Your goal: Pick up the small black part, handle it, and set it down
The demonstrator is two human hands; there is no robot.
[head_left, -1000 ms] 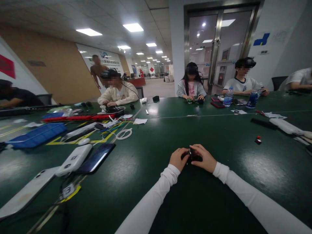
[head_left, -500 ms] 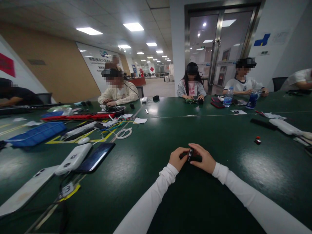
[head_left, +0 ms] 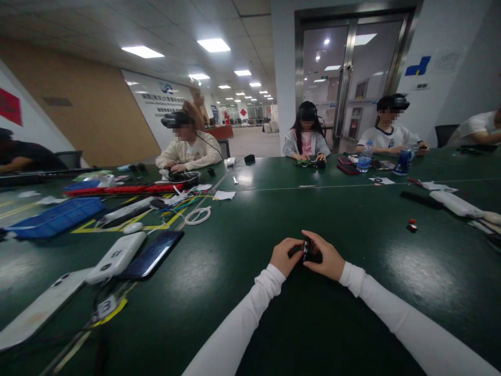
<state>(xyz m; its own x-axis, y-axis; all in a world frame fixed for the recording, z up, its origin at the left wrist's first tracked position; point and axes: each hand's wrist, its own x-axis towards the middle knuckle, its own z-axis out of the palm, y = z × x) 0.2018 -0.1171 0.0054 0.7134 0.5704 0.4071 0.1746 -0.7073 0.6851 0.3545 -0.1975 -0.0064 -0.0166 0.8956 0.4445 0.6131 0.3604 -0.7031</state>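
My left hand point(head_left: 284, 255) and my right hand point(head_left: 326, 257) meet over the dark green table point(head_left: 242, 271), both in white sleeves. Between their fingertips sits a small black object point(head_left: 306, 249), too small to name. The fingers of both hands are curled and pinched around it. The hands rest low on the table, close in front of me.
To my left lie a dark phone point(head_left: 152, 255), a white device point(head_left: 116, 257), a blue tray point(head_left: 57, 218) and loose cables point(head_left: 198, 214). A small red-and-black part point(head_left: 412, 225) lies to the right. Several people sit across the table with bottles point(head_left: 365, 155) by them.
The small black object has turned slightly between my fingertips. My hands stay in the same place. A person in the background has walked to the right.
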